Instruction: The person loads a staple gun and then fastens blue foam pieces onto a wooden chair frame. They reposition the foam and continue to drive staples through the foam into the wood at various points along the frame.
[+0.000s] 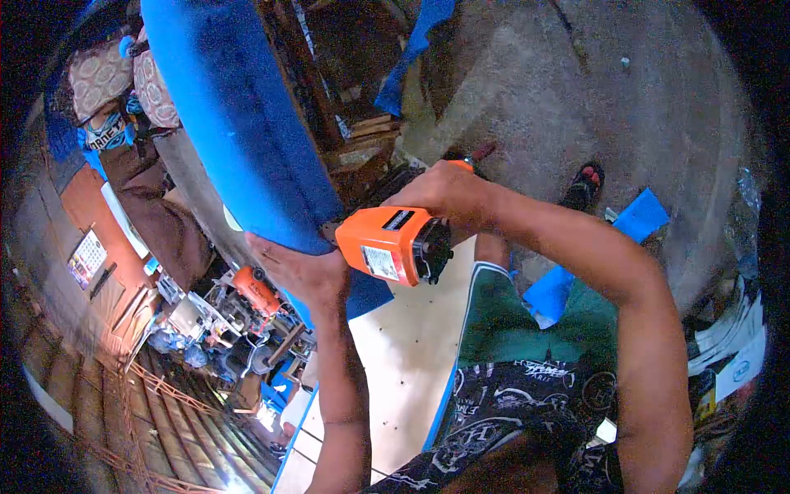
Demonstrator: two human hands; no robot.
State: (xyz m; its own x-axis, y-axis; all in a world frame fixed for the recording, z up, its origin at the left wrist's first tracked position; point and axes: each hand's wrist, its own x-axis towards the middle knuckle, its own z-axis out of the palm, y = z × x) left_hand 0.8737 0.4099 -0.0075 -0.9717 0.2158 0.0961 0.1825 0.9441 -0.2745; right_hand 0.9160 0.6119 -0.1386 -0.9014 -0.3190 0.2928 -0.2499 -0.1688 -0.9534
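An orange power tool [380,244] with a black end and a white label is in the middle of the view. My right hand [448,193] is wrapped round its handle. The tool's front meets the lower edge of a long blue padded piece [239,123]. My left hand [304,272] lies against that piece's lower end, fingers partly hidden beside the blue covering. Below the hands is a pale board [403,362] with blue edging and small dark dots.
A blue strip [597,255] lies by my legs, and another blue scrap [415,58] hangs near wood pieces. A sandalled foot [584,188] stands on the concrete floor [527,107]. An orange cylinder [256,290] sits among clutter at the left. Patterned cushions [100,78] are further back.
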